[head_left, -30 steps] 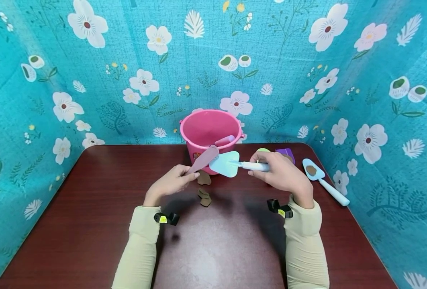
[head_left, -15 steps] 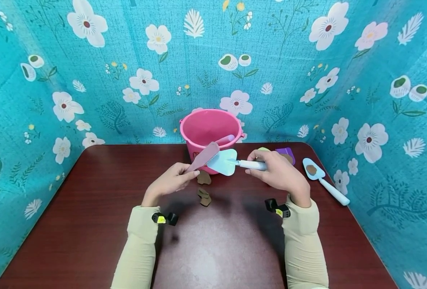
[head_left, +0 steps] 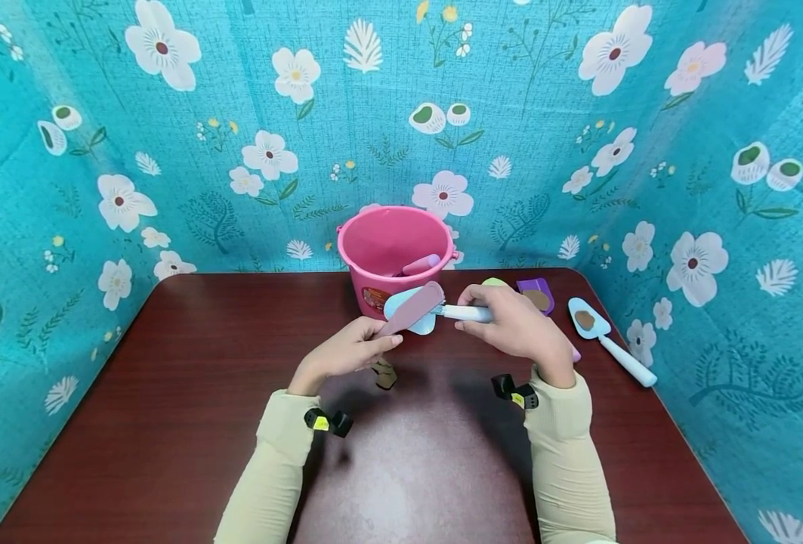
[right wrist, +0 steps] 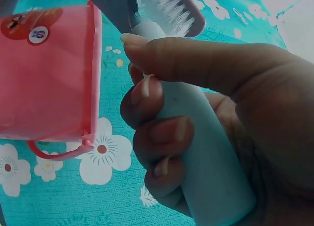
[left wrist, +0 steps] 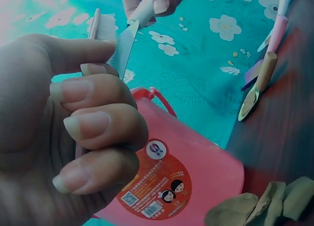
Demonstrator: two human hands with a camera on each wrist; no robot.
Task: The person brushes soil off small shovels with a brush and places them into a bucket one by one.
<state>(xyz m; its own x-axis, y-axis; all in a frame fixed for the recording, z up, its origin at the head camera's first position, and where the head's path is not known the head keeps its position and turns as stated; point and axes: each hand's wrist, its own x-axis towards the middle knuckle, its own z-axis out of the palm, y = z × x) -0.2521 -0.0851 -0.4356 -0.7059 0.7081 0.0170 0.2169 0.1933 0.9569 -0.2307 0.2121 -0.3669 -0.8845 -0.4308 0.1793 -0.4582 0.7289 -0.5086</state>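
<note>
In the head view my left hand [head_left: 347, 349] grips a dusty-pink brush [head_left: 411, 308] by its handle. White bristles [right wrist: 167, 12] show on its underside in the right wrist view. My right hand [head_left: 517, 325] holds a light-blue toy trowel by its pale handle [right wrist: 201, 142], fingers curled round it. The brush lies across the trowel's blade [left wrist: 126, 47], bristle side toward it, and covers part of it in the head view. Both tools are held above the table, in front of a pink bucket [head_left: 363, 276]. Below the left hand lie brown clay-like pieces [head_left: 385, 375], partly hidden.
A purple-pink handle [head_left: 420, 265] leans inside the bucket. To the right lie a purple scoop [head_left: 542, 287] with a brown piece, a green item [head_left: 494, 282] partly hidden, and another light-blue trowel [head_left: 628, 363] bearing a brown lump. Floral cloth [head_left: 272, 211] surrounds the table [head_left: 170, 393].
My left hand has moved right, carrying the brush from the blade's left edge across its face toward the trowel's neck. The right hand and trowel have shifted slightly left.
</note>
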